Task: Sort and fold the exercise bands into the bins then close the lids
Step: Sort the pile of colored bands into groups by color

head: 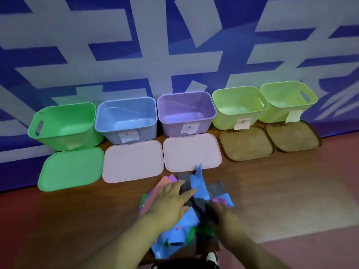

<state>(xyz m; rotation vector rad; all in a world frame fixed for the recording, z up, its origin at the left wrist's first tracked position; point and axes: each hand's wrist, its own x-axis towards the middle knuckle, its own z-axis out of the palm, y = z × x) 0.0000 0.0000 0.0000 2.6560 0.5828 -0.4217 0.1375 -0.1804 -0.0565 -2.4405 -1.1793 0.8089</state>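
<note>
Your left hand (pixel 171 199) lies flat on the heap of loose, thin rubber exercise bands (pixel 197 186). Its fingers are straight and spread, released and grasping nothing, and they press on pink and blue strips. Your right hand (pixel 221 212) is just beside it, sunk among the dark grey strips. It is blurred, so you cannot tell whether its fingers are grasping a band or only touching one.

The heap is a tangle of blue, dark grey, pink, purple and green. It sits on the brown wooden counter (pixel 77 220) at the middle of its front edge, spilling slightly over that edge. No band is in any bin.

Five open plastic bins stand in a row along the counter's back edge, against the blue and white patterned wall (pixel 174 55). From left to right they are:
- the bright green bin (pixel 64 125)
- the pale blue bin (pixel 126 117)
- the lilac bin (pixel 186 111)
- the first yellow-green bin (pixel 239 105)
- the second yellow-green bin (pixel 287 100), at the back right corner

Paper labels hang on the fronts of the right-hand four bins.

One lid lies flat in front of each bin:
- the green lid (pixel 71 167)
- the first pink lid (pixel 134 161)
- the second pink lid (pixel 192 152), whose near edge just touches the heap
- the first brown lid (pixel 246 142)
- the second brown lid (pixel 293 135)

A black and white shoe (pixel 212 257) shows below the counter's front edge.
</note>
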